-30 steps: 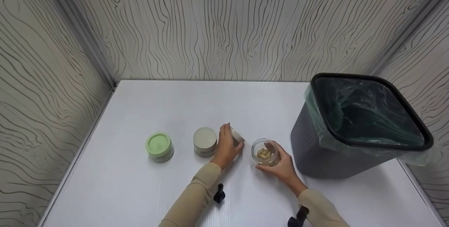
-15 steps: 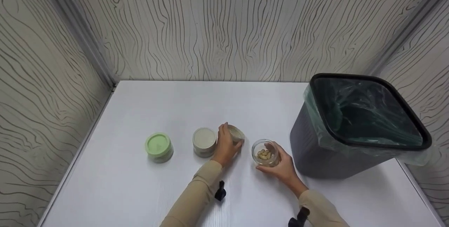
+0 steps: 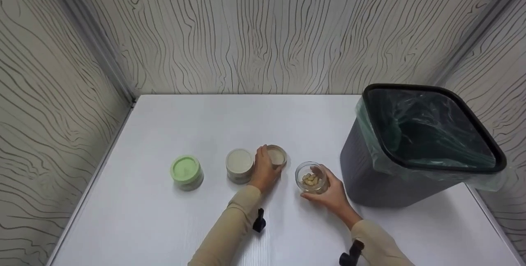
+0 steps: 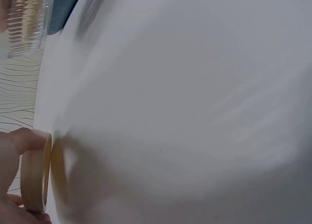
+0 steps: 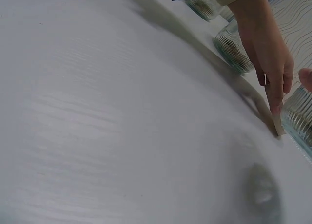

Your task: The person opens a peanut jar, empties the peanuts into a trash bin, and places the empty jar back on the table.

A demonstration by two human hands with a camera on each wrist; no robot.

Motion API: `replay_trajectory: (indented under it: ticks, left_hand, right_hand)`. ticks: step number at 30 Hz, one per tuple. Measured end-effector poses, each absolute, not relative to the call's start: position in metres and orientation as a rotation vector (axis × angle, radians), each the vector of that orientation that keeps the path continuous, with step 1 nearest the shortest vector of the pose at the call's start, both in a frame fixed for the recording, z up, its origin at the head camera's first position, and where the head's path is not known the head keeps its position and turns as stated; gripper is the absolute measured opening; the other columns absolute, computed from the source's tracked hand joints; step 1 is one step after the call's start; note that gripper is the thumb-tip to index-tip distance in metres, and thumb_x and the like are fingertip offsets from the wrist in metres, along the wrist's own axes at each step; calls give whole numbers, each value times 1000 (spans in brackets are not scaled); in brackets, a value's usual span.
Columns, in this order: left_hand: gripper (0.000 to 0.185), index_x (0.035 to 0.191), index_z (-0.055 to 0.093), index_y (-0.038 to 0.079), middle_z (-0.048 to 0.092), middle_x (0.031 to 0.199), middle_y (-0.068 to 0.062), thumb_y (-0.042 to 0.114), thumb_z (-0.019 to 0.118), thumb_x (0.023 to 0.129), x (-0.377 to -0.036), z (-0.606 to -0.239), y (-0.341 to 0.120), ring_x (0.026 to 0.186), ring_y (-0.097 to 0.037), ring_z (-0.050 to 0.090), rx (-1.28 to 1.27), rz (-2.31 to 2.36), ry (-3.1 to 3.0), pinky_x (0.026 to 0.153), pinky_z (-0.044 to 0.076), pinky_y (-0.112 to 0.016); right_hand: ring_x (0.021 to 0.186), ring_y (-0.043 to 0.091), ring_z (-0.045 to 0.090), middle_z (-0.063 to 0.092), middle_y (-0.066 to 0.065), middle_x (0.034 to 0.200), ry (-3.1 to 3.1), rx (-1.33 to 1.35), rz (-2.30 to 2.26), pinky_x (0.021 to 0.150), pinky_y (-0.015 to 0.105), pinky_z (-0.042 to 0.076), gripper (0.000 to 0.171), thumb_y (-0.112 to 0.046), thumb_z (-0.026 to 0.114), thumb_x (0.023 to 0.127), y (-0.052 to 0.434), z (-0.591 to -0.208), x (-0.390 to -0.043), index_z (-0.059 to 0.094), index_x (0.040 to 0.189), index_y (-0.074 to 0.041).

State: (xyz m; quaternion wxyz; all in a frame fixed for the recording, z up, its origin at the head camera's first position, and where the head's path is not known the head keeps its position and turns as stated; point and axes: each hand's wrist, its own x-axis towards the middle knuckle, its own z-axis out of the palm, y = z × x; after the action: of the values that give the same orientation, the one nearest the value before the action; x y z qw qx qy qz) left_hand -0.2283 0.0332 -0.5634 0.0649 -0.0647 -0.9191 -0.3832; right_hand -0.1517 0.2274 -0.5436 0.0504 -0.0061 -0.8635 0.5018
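Left hand (image 3: 264, 170): fingers and thumb curled round a beige lid (image 3: 276, 155), pinching it at the rim. In the left wrist view the lid stands nearly on edge, its lower rim at or just above the white table (image 3: 172, 225), a fingertip (image 4: 24, 139) on its top edge; whether the rim touches the table cannot be told.

Right hand (image 3: 331, 192): wrapped round an open glass jar (image 3: 311, 178), fingers curled on its far and near sides. The jar stands upright on the table, ribbed wall, no lid on it, a small heap of pale yellow pieces (image 3: 310, 180) in the bottom. It stands just right of the beige lid, with a gap between them.

Just left of the left hand: a second jar with a beige lid (image 3: 239, 165), closed, upright, close against the back of the hand.

Further left, apart from it: a jar with a green lid (image 3: 186, 171), closed, upright.

Right of the open jar, near the right hand: a dark grey waste bin (image 3: 370, 175) with a black rim and a green liner (image 3: 427, 134), standing on the table's right side.

Both arms in tan sleeves (image 3: 230, 229); a black camera mount (image 3: 259, 221) at each wrist.

Surround: wall panels (image 3: 263, 31) with wavy dark grain lines on three sides.
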Motion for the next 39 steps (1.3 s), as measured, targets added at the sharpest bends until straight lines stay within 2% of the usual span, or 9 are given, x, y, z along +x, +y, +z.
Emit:
replay_trajectory:
  ticks: [12,16,21,28,30,33,36,39]
  left_hand:
    - [75,136,33,-15,40,134,-32,5,75,77,-225,-564,31,133,-44,39,-218,-1159,-2849,116,34,-47]
    - [76,139,31,-15,36,140,-35,8,73,80,-224,-561,31,137,-46,35,-217,-1156,-2883,118,31,-48]
    - [77,142,28,-10,32,146,-31,12,72,83,-223,-554,32,142,-42,31,-244,-1108,-2938,120,30,-45]
    - [77,146,27,-5,29,153,-26,11,71,85,-222,-545,34,146,-38,29,-318,-1173,-2972,121,28,-42]
    - [76,147,27,-3,29,154,-23,10,69,86,-221,-542,34,147,-35,29,-363,-1162,-2985,121,28,-41]
    - [73,147,28,1,30,155,-19,11,68,87,-220,-537,36,147,-32,28,-420,-1146,-3004,121,29,-39]
    - [70,147,30,3,32,154,-17,12,67,88,-219,-532,38,146,-32,31,-465,-1151,-3005,119,32,-40]
    - [67,146,32,5,34,154,-16,13,66,89,-218,-528,38,145,-31,35,-513,-1146,-2999,118,35,-41]
  right_hand:
    - [135,39,46,56,23,137,-2628,-28,1542,116,51,33,96,-13,92,58,227,-541,-151,44,138,6]
    - [135,40,46,56,25,137,-2630,-26,1519,115,52,35,96,-13,92,57,228,-540,-149,44,138,7]
    - [134,43,45,51,29,139,-2628,-8,1496,113,54,36,97,-12,92,57,228,-536,-147,43,137,10]
    - [132,42,48,54,28,136,-2610,50,1513,112,54,37,98,-11,92,56,229,-526,-144,42,138,11]
    - [132,42,48,54,28,136,-2609,66,1505,112,50,39,99,-10,92,56,229,-522,-144,42,138,12]
    - [130,37,50,56,27,135,-2598,76,1495,111,29,41,98,-9,92,55,231,-514,-144,44,137,10]
    - [124,18,54,60,24,131,-2565,91,1522,104,11,37,95,-7,92,53,234,-507,-145,47,135,8]
    - [116,0,53,63,22,127,-2523,136,1552,99,6,35,93,-4,92,52,234,-499,-144,50,133,7]
